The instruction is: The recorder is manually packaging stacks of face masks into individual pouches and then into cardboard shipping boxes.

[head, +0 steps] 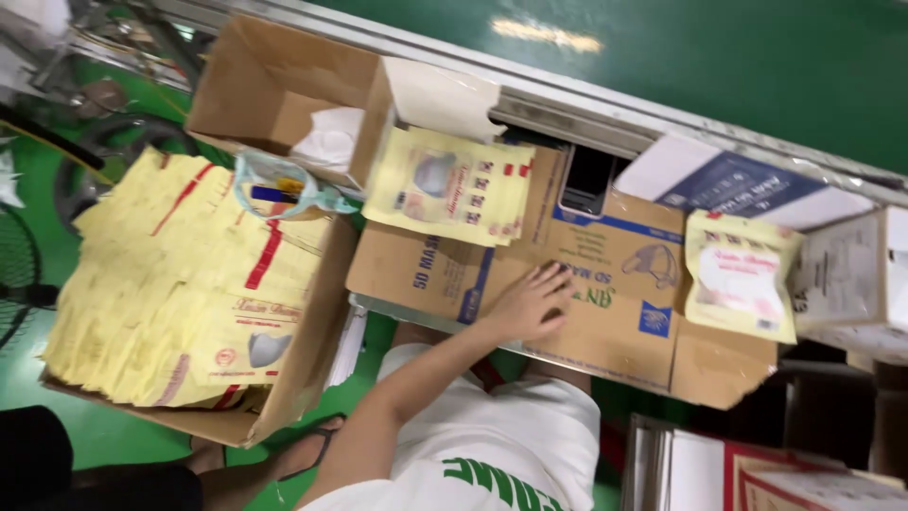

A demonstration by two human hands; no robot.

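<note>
My left hand (pixel 528 305) lies flat, fingers spread, on a flattened brown cardboard box with blue print (pixel 615 260) that serves as a work surface. It holds nothing. A yellow printed packet with a face mask pictured on it (pixel 449 185) lies just beyond the hand, slightly blurred. A second yellow packet, with something white inside (pixel 742 274), lies to the right on the same cardboard. My right hand is out of sight. My white shirt (pixel 511 445) fills the bottom centre.
A cardboard box with a thick stack of yellow packets (pixel 180 284) stands at the left, a roll of tape (pixel 274 187) on top. An open brown box (pixel 270 80) is behind it. A dark phone (pixel 586 178), white-and-blue cartons (pixel 742 185) and a metal rail (pixel 605 114) lie beyond.
</note>
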